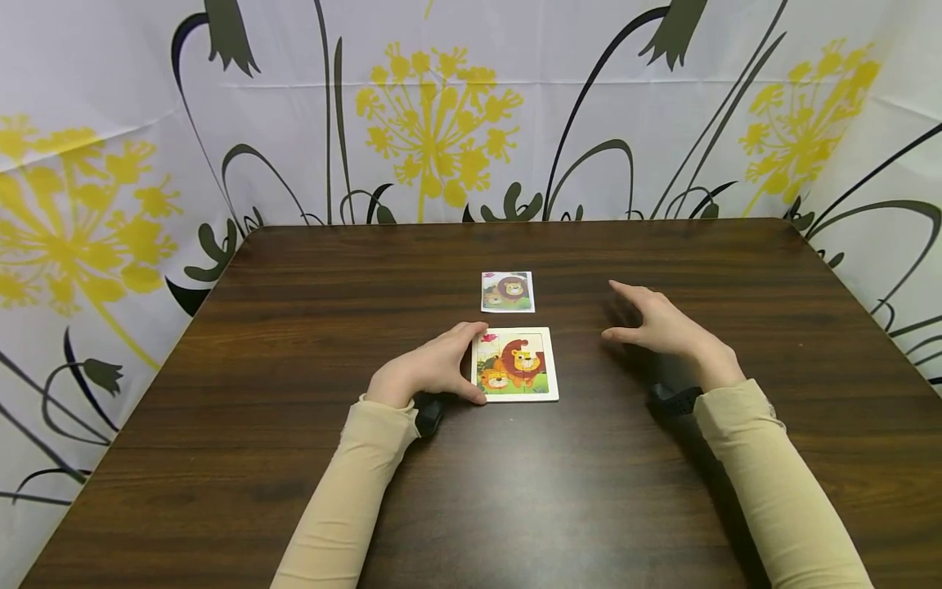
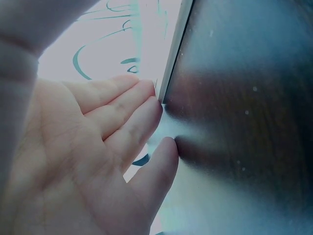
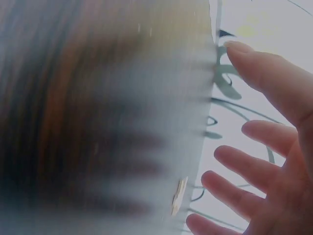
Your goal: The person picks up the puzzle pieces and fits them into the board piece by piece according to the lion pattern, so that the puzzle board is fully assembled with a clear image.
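Observation:
A square lion picture puzzle (image 1: 515, 364) in a white frame lies on the dark wooden table. My left hand (image 1: 434, 364) grips its left side, the thumb at the near corner and the fingertips at the far corner. The left wrist view shows that hand's palm and extended fingers (image 2: 132, 132). Right of the puzzle, my right hand (image 1: 666, 331) is held apart from it over the table, thumb and fingers spread and holding nothing. Those spread fingers (image 3: 247, 169) also show in the right wrist view. Just behind the puzzle lies a small card (image 1: 508, 293) with a similar lion picture.
The brown wood-grain table (image 1: 294, 311) reaches back to a white cloth (image 1: 294, 106) printed with yellow and dark green plants. Black wrist devices sit at both cuffs, the left one (image 1: 429, 415) near the puzzle's near left corner.

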Demonstrator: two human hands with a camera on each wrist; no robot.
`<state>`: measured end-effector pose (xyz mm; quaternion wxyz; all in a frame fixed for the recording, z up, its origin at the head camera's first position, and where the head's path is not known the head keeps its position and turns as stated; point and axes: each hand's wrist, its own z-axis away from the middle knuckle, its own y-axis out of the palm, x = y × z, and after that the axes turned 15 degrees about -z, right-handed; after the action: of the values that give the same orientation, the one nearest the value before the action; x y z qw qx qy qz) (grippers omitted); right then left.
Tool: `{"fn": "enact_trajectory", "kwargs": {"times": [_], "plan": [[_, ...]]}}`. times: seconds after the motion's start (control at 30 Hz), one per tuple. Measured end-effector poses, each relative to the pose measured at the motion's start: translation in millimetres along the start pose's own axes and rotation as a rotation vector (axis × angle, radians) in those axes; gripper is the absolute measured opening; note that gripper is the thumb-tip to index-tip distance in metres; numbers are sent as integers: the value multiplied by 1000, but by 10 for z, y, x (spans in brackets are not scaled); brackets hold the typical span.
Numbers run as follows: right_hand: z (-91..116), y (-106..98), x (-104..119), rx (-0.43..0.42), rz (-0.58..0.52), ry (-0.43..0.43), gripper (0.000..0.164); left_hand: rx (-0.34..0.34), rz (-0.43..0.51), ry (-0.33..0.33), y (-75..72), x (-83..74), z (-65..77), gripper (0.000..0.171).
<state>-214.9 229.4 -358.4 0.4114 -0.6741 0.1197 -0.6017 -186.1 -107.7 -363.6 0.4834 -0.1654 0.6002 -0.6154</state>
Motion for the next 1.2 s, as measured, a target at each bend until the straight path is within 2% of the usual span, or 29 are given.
{"fn": "enact_trajectory", "kwargs": {"times": [0.43, 0.73, 1.2], "plan": [[53, -224, -224, -39, -54, 116, 82, 19, -19, -19, -3, 10, -4, 102], [18, -325, -369, -62, -157, 112, 81, 25, -10, -23, -15, -13, 5, 102], [-56, -423, -536, -85, -141, 153, 70, 5, -15, -2, -14, -8, 5, 100]]}}
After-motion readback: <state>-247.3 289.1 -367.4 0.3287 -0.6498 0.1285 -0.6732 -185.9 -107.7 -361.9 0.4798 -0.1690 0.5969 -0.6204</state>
